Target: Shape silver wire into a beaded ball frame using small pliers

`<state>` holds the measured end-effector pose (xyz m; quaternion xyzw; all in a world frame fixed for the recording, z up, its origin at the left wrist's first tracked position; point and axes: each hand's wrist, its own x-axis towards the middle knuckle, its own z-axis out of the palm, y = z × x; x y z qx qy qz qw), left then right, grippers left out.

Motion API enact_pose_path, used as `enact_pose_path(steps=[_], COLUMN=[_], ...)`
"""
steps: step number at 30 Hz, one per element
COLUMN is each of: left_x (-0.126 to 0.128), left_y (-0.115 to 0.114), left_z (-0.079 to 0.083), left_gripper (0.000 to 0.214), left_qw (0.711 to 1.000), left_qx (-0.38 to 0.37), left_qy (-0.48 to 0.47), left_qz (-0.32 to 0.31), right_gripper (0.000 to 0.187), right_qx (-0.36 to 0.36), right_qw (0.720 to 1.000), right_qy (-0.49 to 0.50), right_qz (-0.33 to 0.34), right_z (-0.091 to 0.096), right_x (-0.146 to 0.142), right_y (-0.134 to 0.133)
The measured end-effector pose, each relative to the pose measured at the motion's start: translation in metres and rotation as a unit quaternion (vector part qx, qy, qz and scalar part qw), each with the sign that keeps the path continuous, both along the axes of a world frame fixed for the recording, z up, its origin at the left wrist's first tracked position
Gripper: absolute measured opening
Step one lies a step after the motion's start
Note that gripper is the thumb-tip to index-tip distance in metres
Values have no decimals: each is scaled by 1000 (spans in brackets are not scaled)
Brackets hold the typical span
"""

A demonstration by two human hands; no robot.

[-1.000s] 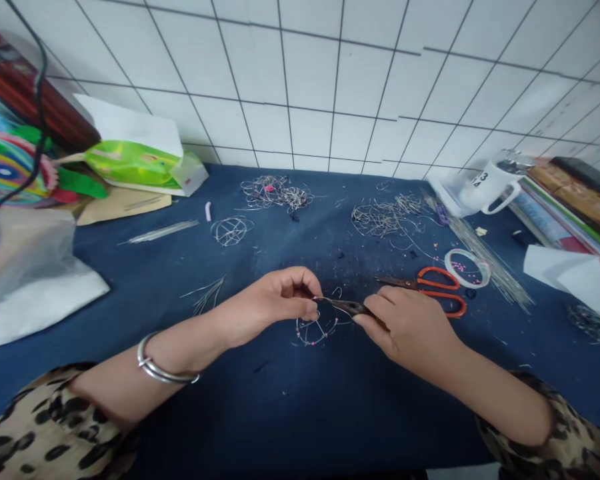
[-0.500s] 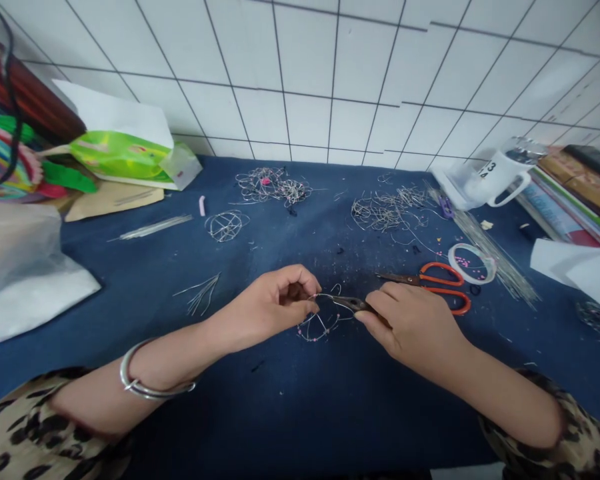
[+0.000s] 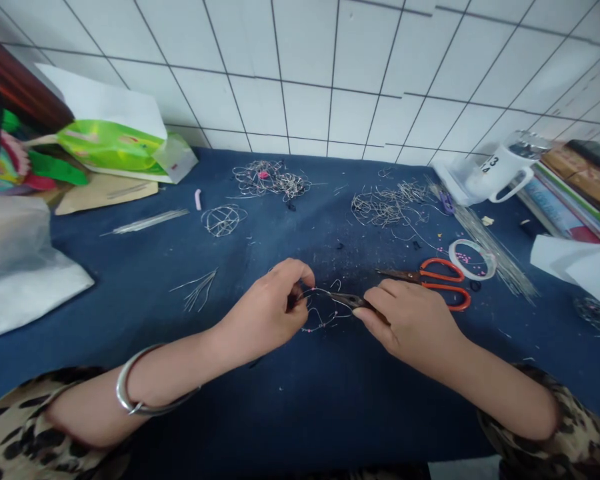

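Low over the dark blue cloth hangs a small frame of thin silver wire strung with pink beads, the beaded wire frame (image 3: 320, 325). My left hand (image 3: 275, 303) pinches its upper left side; the fingertips partly hide the wire there. From the right, my right hand (image 3: 413, 320) is closed around a pair of dark pliers (image 3: 349, 301), whose jaws meet the wire at the top of the frame. The plier handles are covered by my palm. Just behind my right hand lie scissors (image 3: 443, 270) with orange handles.
Wire tangles (image 3: 385, 204) and a round wire shape (image 3: 224, 220) lie further back. A clear ring-shaped dish (image 3: 493, 265) with pink beads sits right, beside straight wires (image 3: 500, 257). A white mug (image 3: 505, 170) stands back right, a green tissue pack (image 3: 115, 150) back left.
My left hand has turned and shifted slightly left along the wire, and the beaded frame has tilted with it. The pliers stay at the wire in my right hand. The view has shifted a little.
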<state>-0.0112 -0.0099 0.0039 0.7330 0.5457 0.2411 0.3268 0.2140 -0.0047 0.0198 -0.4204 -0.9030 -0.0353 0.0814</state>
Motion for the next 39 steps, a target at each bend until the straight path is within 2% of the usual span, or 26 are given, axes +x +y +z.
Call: enact_pose_path(steps=[8, 16, 22, 31, 39], left_x=[-1, -3, -1, 1, -2], left_y=[2, 3, -1, -1, -2], left_z=[-6, -7, -4, 1, 1], left_gripper=[22, 21, 16, 17, 13], left_qw=[995, 991, 994, 991, 987], left_qx=[-38, -74, -8, 63, 100], left_qy=[-87, -116, -108, -106, -111], left_qz=[13, -1, -19, -53, -55], right_gripper=[33, 34, 34, 33, 32], right_qx=[-20, -35, -46, -33, -52], right_qw=[1000, 999, 999, 998, 995], right_qy=[-4, 2, 15, 1, 75], right_qz=[-15, -25, -17, 57, 34], right_z=[1, 6, 7, 7, 8], right_x=[3, 7, 6, 5, 8], right_y=[4, 5, 3, 0, 3])
